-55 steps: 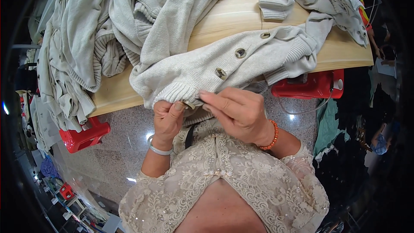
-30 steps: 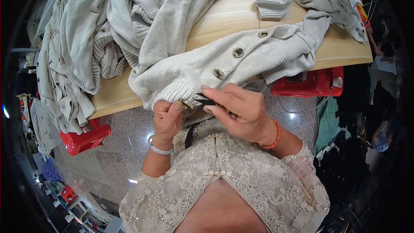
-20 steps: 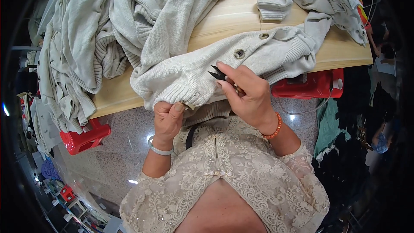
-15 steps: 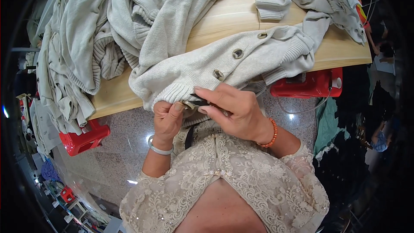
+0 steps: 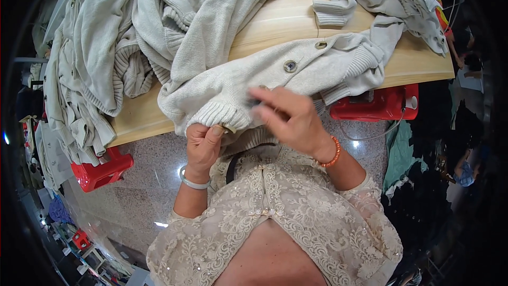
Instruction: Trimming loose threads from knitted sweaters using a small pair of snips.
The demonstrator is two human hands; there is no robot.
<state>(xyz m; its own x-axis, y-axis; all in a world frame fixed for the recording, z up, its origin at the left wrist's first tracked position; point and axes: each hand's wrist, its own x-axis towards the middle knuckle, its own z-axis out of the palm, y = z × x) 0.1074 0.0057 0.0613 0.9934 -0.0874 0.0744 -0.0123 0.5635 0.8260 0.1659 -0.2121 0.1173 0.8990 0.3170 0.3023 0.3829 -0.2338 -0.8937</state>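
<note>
A pale grey knitted cardigan (image 5: pixel 317 69) with round buttons (image 5: pixel 290 65) lies across the front edge of a light wooden table (image 5: pixel 280 21), and its ribbed hem hangs toward me. My left hand (image 5: pixel 202 143) pinches that hem from below. My right hand (image 5: pixel 288 116) hovers over the cardigan just right of the hem. It is blurred by motion, with its fingers closed around a small dark tool (image 5: pixel 254 100) whose kind I cannot make out. A bangle is on my left wrist and an orange bead bracelet on my right.
Several more grey knitted garments are heaped on the table's left (image 5: pixel 100 53) and far right (image 5: pixel 397 0). Red plastic supports (image 5: pixel 378 105) (image 5: pixel 103 169) sit under the table on a speckled stone floor. Dark clutter lies at the right.
My right hand went up over the buttons, came back to the hem beside my left hand, and is now lifted slightly and moving. My left hand has kept its pinch on the hem.
</note>
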